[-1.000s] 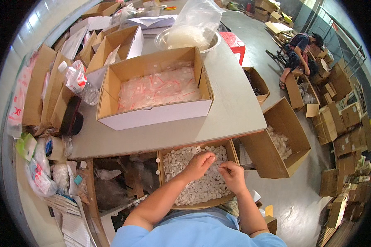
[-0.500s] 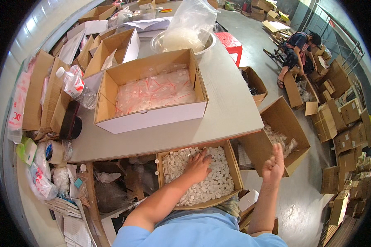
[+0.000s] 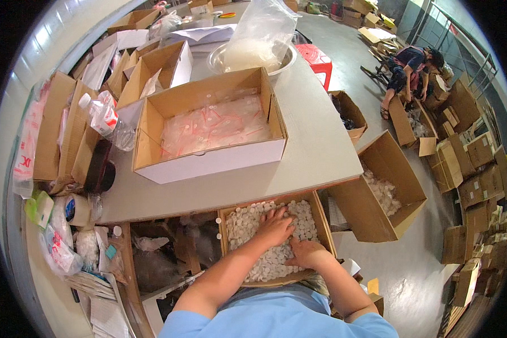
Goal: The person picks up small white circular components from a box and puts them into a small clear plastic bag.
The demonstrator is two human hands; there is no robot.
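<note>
A shallow cardboard box (image 3: 328, 239) of small round white discs (image 3: 245, 231) lies in front of my body at the table's edge. My left hand (image 3: 275, 228) rests on the discs, palm down with its fingers spread. Close beside it, my right hand (image 3: 311, 253) reaches into the same discs from the right. Its thumb and index finger are apart, their tips touching the discs; the other fingers are partly hidden. On the table beyond stands a white-sided carton (image 3: 208, 168) holding many clear plastic bags (image 3: 208, 127) with red edges and small white discs on them.
Right of the table, an open carton (image 3: 403, 222) contains clear bagged pieces. A metal bowl (image 3: 290, 62) with a plastic bag stands farther back. At the left are a plastic bottle (image 3: 104, 118) and cartons. Another person (image 3: 408, 70) sits among boxes at the far right.
My right hand has come down and left from its raised place beside the box to the discs. My left hand stays on the discs.
</note>
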